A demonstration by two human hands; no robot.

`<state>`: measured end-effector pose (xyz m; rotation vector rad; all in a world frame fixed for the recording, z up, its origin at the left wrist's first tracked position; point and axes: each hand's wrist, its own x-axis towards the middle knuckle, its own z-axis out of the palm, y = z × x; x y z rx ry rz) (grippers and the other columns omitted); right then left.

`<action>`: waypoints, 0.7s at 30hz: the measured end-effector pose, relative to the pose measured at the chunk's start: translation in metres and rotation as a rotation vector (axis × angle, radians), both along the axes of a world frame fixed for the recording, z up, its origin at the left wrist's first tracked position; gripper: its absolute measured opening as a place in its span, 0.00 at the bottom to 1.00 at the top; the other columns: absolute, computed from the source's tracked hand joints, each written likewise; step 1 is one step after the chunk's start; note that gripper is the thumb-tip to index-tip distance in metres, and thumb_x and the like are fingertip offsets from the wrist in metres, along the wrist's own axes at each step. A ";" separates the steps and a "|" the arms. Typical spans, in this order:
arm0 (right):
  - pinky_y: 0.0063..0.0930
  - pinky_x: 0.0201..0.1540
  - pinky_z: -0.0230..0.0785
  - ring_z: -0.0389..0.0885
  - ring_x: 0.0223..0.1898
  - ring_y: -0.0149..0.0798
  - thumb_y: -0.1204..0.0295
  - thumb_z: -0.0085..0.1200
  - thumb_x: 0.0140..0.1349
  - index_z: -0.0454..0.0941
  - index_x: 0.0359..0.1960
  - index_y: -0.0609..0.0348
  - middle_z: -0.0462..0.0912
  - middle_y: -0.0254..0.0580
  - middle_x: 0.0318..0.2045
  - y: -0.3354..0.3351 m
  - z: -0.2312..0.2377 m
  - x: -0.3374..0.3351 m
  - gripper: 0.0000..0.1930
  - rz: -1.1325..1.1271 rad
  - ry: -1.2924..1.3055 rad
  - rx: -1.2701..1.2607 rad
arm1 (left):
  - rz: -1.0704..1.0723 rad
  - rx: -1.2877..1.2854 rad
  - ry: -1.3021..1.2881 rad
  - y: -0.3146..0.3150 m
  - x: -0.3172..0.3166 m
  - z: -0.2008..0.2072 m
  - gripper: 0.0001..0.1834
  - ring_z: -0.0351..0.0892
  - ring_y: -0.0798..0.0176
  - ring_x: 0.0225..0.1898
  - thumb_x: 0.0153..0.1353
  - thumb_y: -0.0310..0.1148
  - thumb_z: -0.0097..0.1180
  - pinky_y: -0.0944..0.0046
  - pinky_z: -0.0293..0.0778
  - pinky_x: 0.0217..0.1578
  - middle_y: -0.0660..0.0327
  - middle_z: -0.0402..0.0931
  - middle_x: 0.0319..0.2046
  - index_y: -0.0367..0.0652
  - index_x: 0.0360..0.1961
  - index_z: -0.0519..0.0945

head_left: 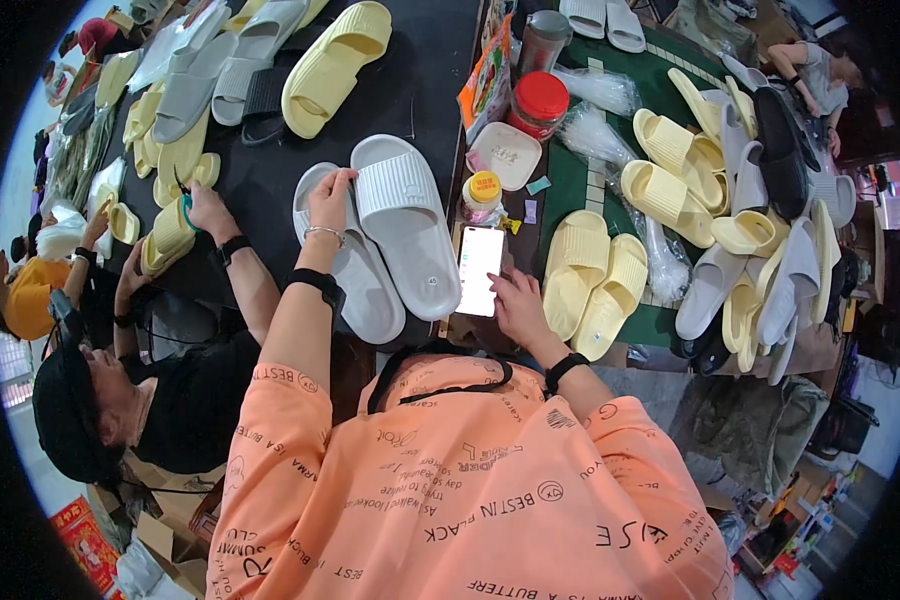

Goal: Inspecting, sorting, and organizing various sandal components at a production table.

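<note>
A pair of light grey slide slippers lies side by side on the black table in front of me. My left hand (pixel 328 208) reaches over the left slipper (pixel 370 292), its fingers pinched at the strap edge of the right slipper (pixel 402 190). Just right of the pair is a phone (pixel 480 270) with a lit white screen. My right hand (pixel 520 308) rests at the phone's lower right, a fingertip on or just over the screen and the other fingers loosely apart. A pair of pale yellow slippers (pixel 577 268) lies beyond that hand.
Behind the phone stand a yellow-lidded jar (pixel 483 190), a white container lid (pixel 507 155), a red-lidded tub (pixel 538 105) and a steel tumbler (pixel 544 42). Slippers (pixel 760 230) pile up at the right. At my left, a co-worker's hand (pixel 210 212) works on a yellow slipper (pixel 169 240).
</note>
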<state>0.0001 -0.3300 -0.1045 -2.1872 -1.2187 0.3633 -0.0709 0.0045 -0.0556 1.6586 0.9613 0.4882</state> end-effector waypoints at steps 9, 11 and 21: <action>0.42 0.50 0.52 0.61 0.50 0.43 0.77 0.46 0.47 0.68 0.37 0.57 0.69 0.38 0.46 -0.002 -0.012 -0.001 0.12 0.033 -0.116 -0.057 | 0.000 -0.003 0.008 -0.002 0.001 0.001 0.15 0.65 0.75 0.34 0.59 0.40 0.44 0.75 0.60 0.39 0.69 0.72 0.30 0.41 0.32 0.77; 0.42 0.51 0.52 0.61 0.51 0.44 0.77 0.45 0.48 0.68 0.36 0.58 0.68 0.38 0.47 0.000 -0.012 0.000 0.12 0.000 -0.162 -0.057 | 0.007 -0.005 -0.008 0.001 -0.001 -0.001 0.14 0.65 0.75 0.34 0.59 0.40 0.44 0.75 0.60 0.39 0.69 0.71 0.30 0.41 0.32 0.77; 0.45 0.53 0.50 0.58 0.53 0.47 0.77 0.47 0.47 0.67 0.38 0.56 0.68 0.37 0.48 0.003 -0.005 -0.004 0.14 0.147 -0.037 -0.048 | 0.034 -0.029 0.007 -0.002 0.003 0.003 0.13 0.64 0.76 0.34 0.58 0.38 0.45 0.75 0.60 0.38 0.71 0.71 0.29 0.41 0.31 0.77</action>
